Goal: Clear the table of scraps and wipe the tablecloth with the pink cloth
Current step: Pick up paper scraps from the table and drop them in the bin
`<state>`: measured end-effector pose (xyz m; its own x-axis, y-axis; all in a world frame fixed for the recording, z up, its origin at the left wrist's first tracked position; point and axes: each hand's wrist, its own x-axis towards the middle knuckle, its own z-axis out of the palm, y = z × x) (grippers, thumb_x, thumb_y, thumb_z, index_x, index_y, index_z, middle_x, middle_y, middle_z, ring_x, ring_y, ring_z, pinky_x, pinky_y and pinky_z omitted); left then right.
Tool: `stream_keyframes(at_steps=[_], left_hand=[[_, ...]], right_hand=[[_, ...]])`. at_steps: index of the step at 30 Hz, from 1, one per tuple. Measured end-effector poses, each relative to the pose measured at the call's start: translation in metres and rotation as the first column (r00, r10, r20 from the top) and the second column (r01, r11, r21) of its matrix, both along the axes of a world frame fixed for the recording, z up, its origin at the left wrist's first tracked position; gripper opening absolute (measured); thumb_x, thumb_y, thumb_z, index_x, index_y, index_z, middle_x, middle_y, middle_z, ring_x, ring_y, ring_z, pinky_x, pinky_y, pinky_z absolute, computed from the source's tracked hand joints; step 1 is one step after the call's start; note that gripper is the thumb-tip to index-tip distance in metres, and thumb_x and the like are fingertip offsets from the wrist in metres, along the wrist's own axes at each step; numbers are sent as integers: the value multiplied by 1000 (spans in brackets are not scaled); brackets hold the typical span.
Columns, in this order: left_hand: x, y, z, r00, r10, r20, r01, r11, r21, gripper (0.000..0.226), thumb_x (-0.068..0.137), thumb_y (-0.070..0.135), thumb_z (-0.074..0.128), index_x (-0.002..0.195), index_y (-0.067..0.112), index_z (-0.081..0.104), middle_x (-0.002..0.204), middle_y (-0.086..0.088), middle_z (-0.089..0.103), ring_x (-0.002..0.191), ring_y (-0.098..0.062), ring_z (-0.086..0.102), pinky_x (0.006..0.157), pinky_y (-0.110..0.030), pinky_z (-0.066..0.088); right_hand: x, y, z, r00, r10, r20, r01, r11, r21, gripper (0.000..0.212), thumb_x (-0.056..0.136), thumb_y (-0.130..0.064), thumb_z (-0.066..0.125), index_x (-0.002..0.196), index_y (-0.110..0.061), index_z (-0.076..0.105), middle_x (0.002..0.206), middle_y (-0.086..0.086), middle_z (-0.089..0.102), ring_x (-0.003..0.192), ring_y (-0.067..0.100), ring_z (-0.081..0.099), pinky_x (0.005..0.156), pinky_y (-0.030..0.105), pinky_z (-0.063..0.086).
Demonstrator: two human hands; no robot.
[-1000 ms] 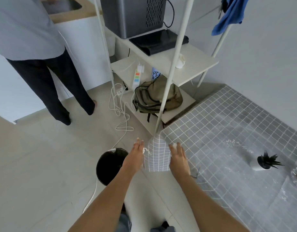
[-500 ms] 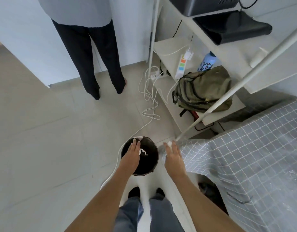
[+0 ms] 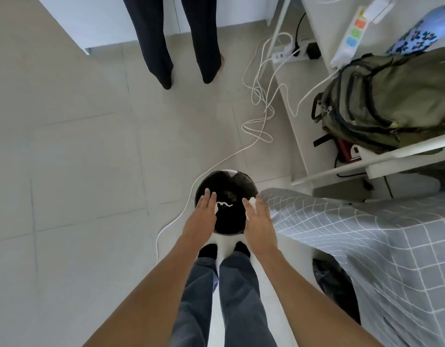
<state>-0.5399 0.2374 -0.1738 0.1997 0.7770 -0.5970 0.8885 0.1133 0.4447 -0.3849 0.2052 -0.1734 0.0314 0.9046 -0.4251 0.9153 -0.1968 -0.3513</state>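
Observation:
Both my hands hover over a round black bin (image 3: 249, 184) on the floor in front of my feet. My left hand (image 3: 200, 217) has its fingers stretched forward, and a thin white scrap strand (image 3: 224, 204) hangs from its thumb side above the bin's opening. On the bin's right side, my right hand (image 3: 260, 222) keeps a small white scrap (image 3: 251, 202) at its fingertips. The grey checked tablecloth (image 3: 366, 236) drapes over the table corner just right of my right hand. No pink cloth is in view.
Another person's legs (image 3: 181, 41) stand ahead on the tiled floor. White cables (image 3: 261, 113) trail across the floor past the bin. A white shelf unit (image 3: 289, 116) on the right holds an olive backpack (image 3: 391, 101) and a power strip (image 3: 351, 38).
I turned from the table corner to the bin and bent closer. Both hands moved from the tablecloth edge to above the bin opening, carrying the white scraps.

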Motion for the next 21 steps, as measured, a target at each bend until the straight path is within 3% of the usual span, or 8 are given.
stream_keyframes(at_steps=[3,9,15,21], left_hand=[[1,2,-28,999,24,-31,-22,999,44,61,102,13,37,151,8,1,160,-10,-5,146,-21,13,114,-26,20],[-11,-9,-73,993,92,-71,-92,996,10,60,100,8,38,151,9,6,160,-9,1,146,-22,13,113,-28,22],[-18,-15,-89,983,159,-92,-158,987,19,59,100,7,38,152,10,11,160,-11,6,145,-26,18,113,-34,27],[-18,-13,-88,979,185,-81,-183,983,22,57,101,9,37,152,11,12,160,-10,7,145,-26,20,112,-36,28]], right_hand=[[1,4,-35,1000,20,-20,-20,1000,-18,66,89,3,54,148,-15,31,155,22,19,142,36,24,112,40,33],[-2,15,-91,997,69,-22,-70,997,-37,63,94,-1,50,150,-19,26,157,18,14,143,32,22,114,37,32],[-2,22,-115,986,164,24,-159,978,-135,63,101,-38,36,152,-34,-1,160,12,-7,146,37,0,114,54,17],[10,23,-112,970,214,112,-198,971,-138,65,101,-39,34,152,-29,-6,160,12,-6,147,32,0,116,52,15]])
